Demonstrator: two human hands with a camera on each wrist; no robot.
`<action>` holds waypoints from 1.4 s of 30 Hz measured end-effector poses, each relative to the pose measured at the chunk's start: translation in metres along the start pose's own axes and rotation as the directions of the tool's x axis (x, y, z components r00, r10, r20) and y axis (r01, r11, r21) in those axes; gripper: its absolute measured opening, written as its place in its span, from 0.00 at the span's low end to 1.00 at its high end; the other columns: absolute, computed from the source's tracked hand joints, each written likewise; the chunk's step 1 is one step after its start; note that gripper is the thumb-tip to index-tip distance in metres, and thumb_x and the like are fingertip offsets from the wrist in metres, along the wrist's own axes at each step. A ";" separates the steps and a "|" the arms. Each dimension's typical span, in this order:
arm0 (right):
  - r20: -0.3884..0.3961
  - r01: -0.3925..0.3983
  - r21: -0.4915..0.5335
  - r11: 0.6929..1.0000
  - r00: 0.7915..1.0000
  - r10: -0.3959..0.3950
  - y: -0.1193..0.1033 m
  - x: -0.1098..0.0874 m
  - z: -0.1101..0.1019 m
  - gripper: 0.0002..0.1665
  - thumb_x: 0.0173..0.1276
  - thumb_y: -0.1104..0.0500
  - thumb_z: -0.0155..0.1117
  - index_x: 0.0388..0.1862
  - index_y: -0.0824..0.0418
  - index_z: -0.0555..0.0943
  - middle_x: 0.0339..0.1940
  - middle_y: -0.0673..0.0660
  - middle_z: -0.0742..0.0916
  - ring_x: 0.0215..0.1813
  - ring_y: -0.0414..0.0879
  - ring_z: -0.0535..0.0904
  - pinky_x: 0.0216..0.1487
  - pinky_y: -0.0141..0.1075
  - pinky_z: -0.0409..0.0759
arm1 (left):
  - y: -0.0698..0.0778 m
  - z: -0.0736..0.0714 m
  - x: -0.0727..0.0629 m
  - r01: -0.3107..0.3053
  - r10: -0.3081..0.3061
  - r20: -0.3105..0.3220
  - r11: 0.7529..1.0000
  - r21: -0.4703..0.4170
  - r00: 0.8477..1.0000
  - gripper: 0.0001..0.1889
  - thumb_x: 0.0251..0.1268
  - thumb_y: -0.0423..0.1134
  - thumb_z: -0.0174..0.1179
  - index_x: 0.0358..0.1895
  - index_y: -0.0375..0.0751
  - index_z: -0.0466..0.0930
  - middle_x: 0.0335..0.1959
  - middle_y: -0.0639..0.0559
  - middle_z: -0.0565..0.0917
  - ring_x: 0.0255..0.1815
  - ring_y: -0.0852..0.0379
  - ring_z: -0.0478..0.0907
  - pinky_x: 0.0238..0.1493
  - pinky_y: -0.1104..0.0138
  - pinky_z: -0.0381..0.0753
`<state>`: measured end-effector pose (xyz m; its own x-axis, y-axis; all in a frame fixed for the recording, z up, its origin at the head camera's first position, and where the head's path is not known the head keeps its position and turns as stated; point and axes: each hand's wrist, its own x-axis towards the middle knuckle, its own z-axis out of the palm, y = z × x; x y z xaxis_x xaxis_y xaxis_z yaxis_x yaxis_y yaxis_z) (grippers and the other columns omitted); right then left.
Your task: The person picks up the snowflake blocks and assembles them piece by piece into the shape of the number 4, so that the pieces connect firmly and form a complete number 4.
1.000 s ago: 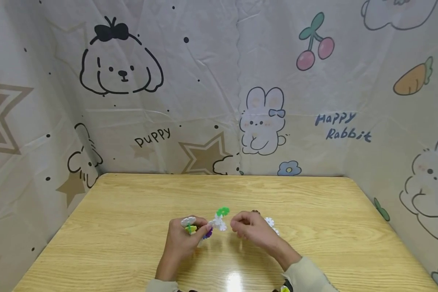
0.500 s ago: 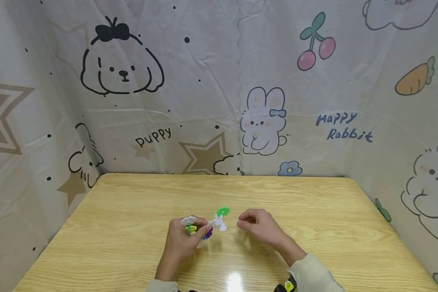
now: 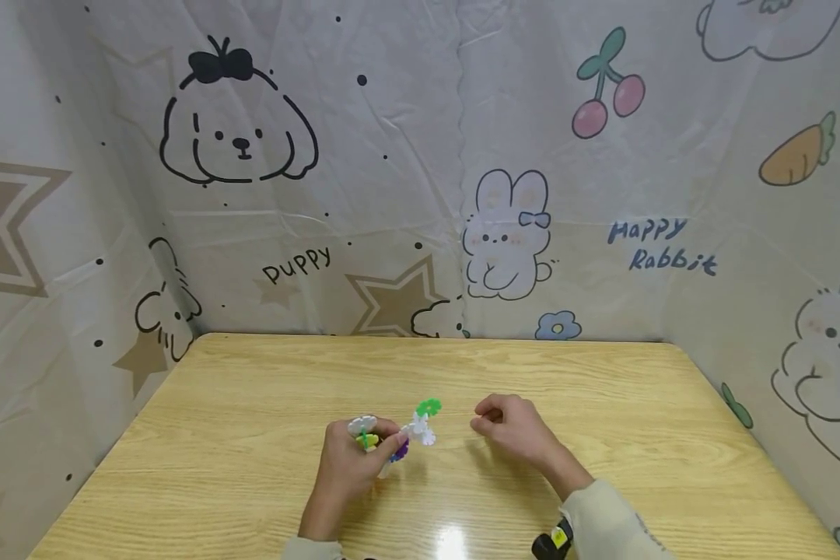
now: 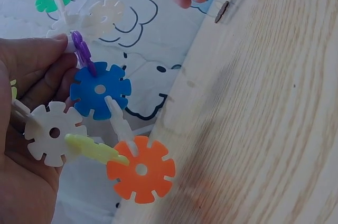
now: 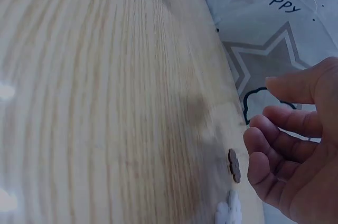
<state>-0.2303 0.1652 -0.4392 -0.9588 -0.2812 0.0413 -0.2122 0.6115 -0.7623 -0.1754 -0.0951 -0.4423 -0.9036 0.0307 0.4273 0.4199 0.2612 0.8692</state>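
Observation:
My left hand [image 3: 353, 460] pinches a chain of interlocking snowflake discs above the table, thumb and fingers on a white disc beside the purple disc [image 4: 82, 52]. From there the chain runs to a blue disc [image 4: 90, 93], a white link and an orange disc [image 4: 127, 183]; a yellow disc [image 4: 95, 150] joins the orange one to another white disc [image 4: 42, 142]. At the chain's far end, a green disc [image 3: 429, 407] sits above white ones [image 3: 420, 429]. Apart from it, my right hand [image 3: 521, 432] hovers with loosely curled fingers and holds nothing.
Loose pieces lie on the wooden table [image 3: 252, 389] near my right hand: a brown disc [image 5: 233, 167] and a white disc [image 5: 228, 212]. The head view hides them behind that hand. A printed curtain [image 3: 392, 155] stands behind the table and along both sides.
My right hand has moved right, away from the chain, its fingers still loosely curled. In the head view it now covers the loose brown and white discs. The left hand stays put.

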 end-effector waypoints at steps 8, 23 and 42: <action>-0.031 -0.028 -0.034 0.999 0.999 0.027 0.007 0.007 0.000 0.11 0.66 0.65 0.68 0.45 0.70 0.83 0.32 0.50 0.84 0.36 0.43 0.79 0.42 0.40 0.80 | -0.001 -0.001 -0.001 0.009 -0.009 -0.016 1.000 0.000 1.000 0.07 0.54 0.27 0.74 0.26 0.43 0.89 0.27 0.59 0.87 0.30 0.58 0.84 0.36 0.64 0.82; -0.088 -0.031 -0.249 0.968 0.996 0.009 0.017 0.015 -0.006 0.10 0.62 0.64 0.71 0.41 0.68 0.84 0.33 0.53 0.85 0.38 0.46 0.80 0.42 0.43 0.81 | -0.002 -0.007 -0.004 0.035 -0.035 -0.020 0.999 -0.007 0.999 0.05 0.55 0.28 0.74 0.27 0.42 0.89 0.28 0.59 0.88 0.30 0.58 0.83 0.34 0.67 0.80; -0.056 -0.150 -0.316 0.937 0.989 0.140 0.026 0.028 -0.007 0.14 0.61 0.58 0.74 0.37 0.67 0.83 0.31 0.55 0.83 0.32 0.47 0.75 0.37 0.43 0.79 | -0.002 -0.011 -0.006 0.026 -0.030 -0.044 0.996 -0.090 0.999 0.05 0.55 0.27 0.73 0.28 0.40 0.89 0.29 0.53 0.88 0.30 0.55 0.83 0.35 0.65 0.82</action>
<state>-0.2639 0.1783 -0.4538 -0.9880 -0.1515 -0.0296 -0.1146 0.8487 -0.5163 -0.1703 -0.1068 -0.4436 -0.9111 -0.0199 0.4116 0.4023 0.1737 0.8989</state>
